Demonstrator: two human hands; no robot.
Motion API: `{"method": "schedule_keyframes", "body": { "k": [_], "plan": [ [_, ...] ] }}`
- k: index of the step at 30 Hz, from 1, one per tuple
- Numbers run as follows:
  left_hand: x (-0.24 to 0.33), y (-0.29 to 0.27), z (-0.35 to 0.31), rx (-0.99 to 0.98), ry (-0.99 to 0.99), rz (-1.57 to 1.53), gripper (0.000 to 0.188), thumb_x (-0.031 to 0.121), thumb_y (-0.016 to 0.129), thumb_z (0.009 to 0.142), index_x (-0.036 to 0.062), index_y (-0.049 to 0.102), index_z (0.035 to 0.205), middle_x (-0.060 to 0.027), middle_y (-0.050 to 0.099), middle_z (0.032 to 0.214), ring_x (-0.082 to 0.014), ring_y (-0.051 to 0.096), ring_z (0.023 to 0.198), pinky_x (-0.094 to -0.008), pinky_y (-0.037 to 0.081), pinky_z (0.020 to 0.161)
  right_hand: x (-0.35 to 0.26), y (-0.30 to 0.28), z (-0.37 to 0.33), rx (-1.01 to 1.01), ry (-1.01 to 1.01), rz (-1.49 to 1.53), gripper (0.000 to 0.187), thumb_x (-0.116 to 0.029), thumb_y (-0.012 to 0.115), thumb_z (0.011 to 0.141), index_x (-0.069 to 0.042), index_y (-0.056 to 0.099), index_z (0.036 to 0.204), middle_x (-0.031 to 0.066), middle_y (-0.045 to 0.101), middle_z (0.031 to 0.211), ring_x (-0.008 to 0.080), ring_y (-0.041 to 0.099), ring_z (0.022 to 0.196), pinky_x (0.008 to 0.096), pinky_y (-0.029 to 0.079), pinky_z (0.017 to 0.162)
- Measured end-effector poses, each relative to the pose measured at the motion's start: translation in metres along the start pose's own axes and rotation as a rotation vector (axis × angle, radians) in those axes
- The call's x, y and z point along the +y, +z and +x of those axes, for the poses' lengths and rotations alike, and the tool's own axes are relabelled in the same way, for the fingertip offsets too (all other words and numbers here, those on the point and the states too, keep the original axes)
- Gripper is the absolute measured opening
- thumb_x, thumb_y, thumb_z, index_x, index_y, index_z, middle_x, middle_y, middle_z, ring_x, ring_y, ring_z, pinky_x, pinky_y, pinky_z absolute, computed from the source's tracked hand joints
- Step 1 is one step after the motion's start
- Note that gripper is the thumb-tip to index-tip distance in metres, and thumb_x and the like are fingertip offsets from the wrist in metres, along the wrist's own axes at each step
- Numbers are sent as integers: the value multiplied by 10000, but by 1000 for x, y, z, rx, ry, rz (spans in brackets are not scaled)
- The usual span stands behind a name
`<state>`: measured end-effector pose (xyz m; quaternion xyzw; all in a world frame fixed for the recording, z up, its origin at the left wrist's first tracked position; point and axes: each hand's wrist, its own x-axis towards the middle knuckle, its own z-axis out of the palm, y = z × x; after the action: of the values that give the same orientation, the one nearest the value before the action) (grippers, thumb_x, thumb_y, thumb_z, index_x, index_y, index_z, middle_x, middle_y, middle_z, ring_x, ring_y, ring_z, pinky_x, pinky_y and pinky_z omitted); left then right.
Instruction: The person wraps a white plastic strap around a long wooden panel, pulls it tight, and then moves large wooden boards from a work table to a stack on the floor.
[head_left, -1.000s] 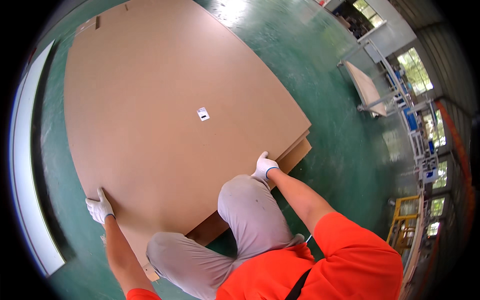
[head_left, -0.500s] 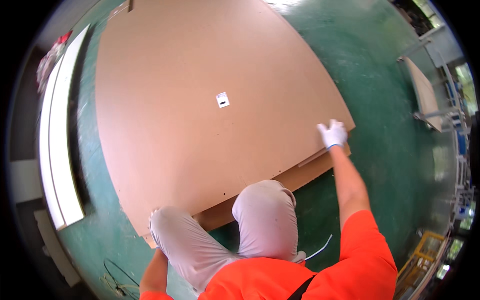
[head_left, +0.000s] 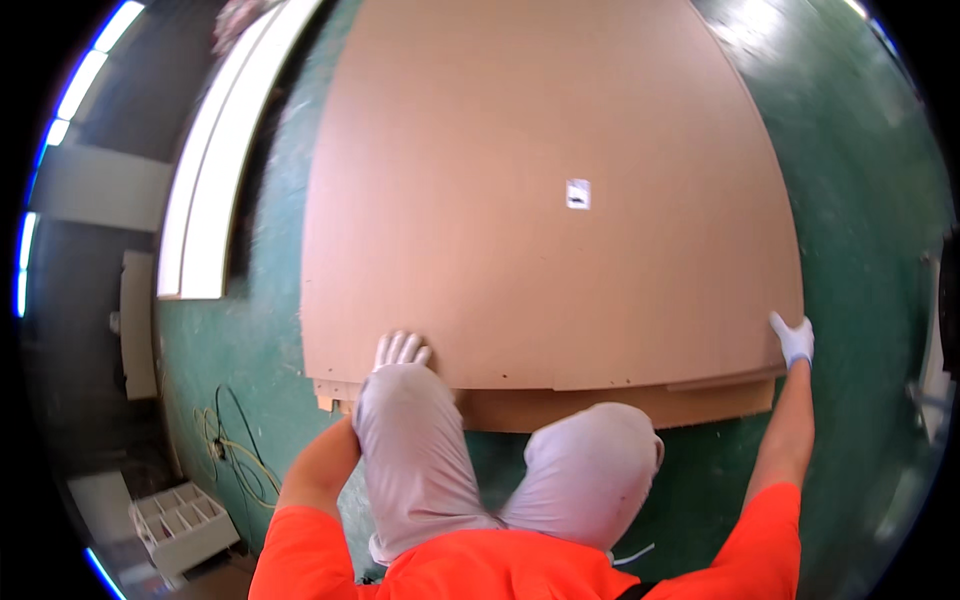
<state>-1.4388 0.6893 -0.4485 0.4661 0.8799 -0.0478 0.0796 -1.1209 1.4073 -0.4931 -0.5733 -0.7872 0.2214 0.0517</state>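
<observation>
A large flat brown board (head_left: 520, 270) lies in front of my knees, with small dark holes along its near edge and a small white label (head_left: 578, 194) on top. My left hand (head_left: 402, 350), in a white glove, rests on the board's near left part, just beyond my left knee, with its fingers spread flat. At the near right corner, my gloved right hand (head_left: 795, 338) touches the board's side edge, thumb apart from the fingers. Beneath the near edge, another brown piece (head_left: 620, 408) sticks out toward me.
Long white panels (head_left: 205, 200) lie on the green floor (head_left: 270, 340) to the left. Nearer me on that side are a coiled cable (head_left: 222, 445) and a white compartment tray (head_left: 185, 525). A thin white strip (head_left: 634, 554) lies by my right leg.
My view has turned left, so the board appears straighter and farther right. My left hand, earlier mostly hidden behind my knee at the corner, now lies on top. My right hand remains at the right corner.
</observation>
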Motion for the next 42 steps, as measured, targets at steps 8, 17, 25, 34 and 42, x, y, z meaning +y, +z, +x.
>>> {"method": "schedule_keyframes", "body": {
  "k": [8, 17, 25, 34, 42],
  "plan": [
    [-5, 26, 0, -264, -57, 67, 604, 389, 447, 987, 29, 408, 1470, -252, 300, 1581, -480, 198, 1487, -678, 131, 1166, 24, 13, -5, 74, 62, -153, 860, -463, 889, 674, 51, 575, 1289, 240, 649, 1266, 371, 632, 1163, 439, 498, 990],
    [14, -16, 10, -236, -90, 67, 445, 356, 537, 921, 48, 615, 1232, -205, 522, 1280, -373, 436, 1229, -545, 314, 1064, 16, 1, -30, -42, 93, -15, 1002, -484, 884, 681, 62, 461, 1406, 278, 581, 1332, 392, 586, 1217, 456, 477, 1029],
    [-21, -20, 25, -456, 173, -178, 487, 359, 497, 955, 77, 557, 1347, -155, 518, 1363, -315, 451, 1285, -462, 315, 1118, -24, 35, -92, -4, 157, -379, 894, -584, 536, 938, 24, 278, 1542, 267, 210, 1620, 407, 232, 1493, 514, 268, 1186],
    [-136, 2, 52, -228, 38, -225, 641, 476, 600, 888, 133, 533, 1425, -150, 498, 1486, -326, 388, 1434, -460, 319, 1170, -130, 7, -234, -900, -112, -186, 681, -509, 618, 909, 35, 593, 1318, 262, 588, 1353, 388, 542, 1291, 408, 440, 1068],
    [-112, -164, 26, -73, -406, -564, 469, 478, 591, 875, 137, 682, 1184, -191, 701, 1162, -382, 673, 1051, -464, 535, 918, -248, -132, -415, -676, -78, 228, 502, -443, 572, 970, -5, 683, 1187, 229, 695, 1172, 322, 653, 1126, 399, 485, 984]
  ]
}}
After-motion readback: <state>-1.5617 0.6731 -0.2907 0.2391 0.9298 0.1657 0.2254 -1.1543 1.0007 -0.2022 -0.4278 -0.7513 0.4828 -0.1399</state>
